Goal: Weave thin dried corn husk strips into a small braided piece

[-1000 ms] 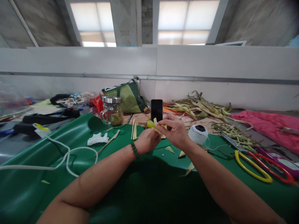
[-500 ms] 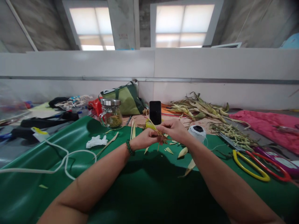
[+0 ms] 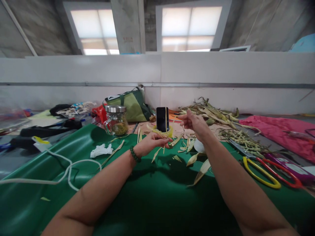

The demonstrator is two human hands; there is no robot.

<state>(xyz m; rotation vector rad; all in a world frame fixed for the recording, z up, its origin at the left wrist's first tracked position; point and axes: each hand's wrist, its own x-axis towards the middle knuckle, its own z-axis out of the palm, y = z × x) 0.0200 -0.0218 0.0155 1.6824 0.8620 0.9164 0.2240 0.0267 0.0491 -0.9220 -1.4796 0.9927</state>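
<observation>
Up and away to the right has gone the person's bare right hand, fingers loosely spread with nothing I can make out between them, leaving the left hand it met a moment ago to manage the work alone. That left hand's fingers are drawn together on slender pale-yellow strips of dry husk, over the smooth green sheet. One strip's long axis stands nearly upright, tip ceilingward before the upright black phone; another slants off up-left.
</observation>
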